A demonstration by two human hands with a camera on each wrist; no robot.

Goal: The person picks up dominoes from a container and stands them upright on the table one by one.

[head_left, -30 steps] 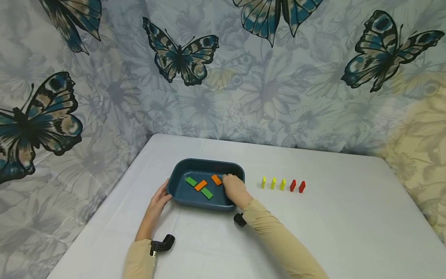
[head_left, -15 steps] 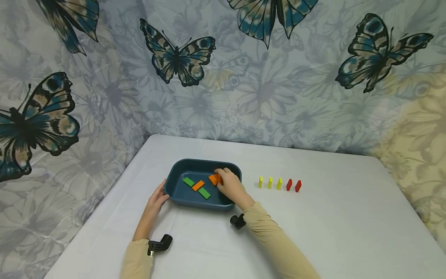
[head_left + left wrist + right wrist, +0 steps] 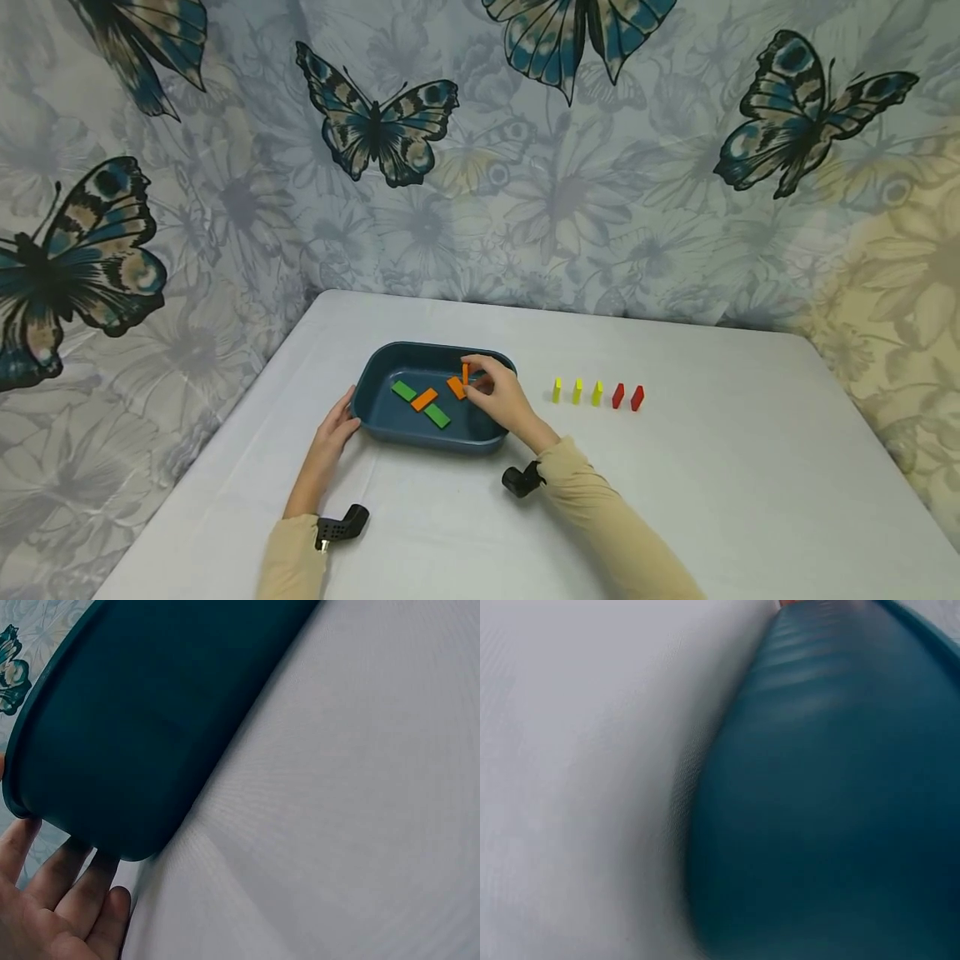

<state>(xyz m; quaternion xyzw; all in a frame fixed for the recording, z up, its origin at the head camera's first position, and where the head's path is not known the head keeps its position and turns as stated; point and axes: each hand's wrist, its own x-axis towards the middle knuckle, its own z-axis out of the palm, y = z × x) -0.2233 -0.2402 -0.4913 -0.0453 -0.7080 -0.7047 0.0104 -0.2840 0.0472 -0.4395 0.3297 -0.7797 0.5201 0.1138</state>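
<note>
In the head view, a dark blue rectangular tray [image 3: 427, 442] stands on the white table. My left hand [image 3: 335, 429] touches its left end; in the left wrist view its fingers [image 3: 81, 900] reach against the tray's end wall with little bend. Over the tray's right part, my right hand [image 3: 506, 400] pinches an orange domino block [image 3: 465, 373] upright between thumb and fingers. Beside that block another orange block [image 3: 455, 387] lies flat in the tray. Further left lie a third orange block [image 3: 424, 400] and two green blocks, one farther back [image 3: 403, 390] and one nearer [image 3: 437, 416].
Right of the tray, three yellow blocks [image 3: 577, 392] and two red blocks [image 3: 618, 396] stand upright in a row on the table [image 3: 720, 467]. A butterfly-patterned cloth [image 3: 570, 250] hangs behind. Tray wall [image 3: 817, 787] fills much of the right wrist view.
My right hand has raised an orange block from the tray's right part and now holds it upright beside the other orange one. My left hand stays at the tray's end.
</note>
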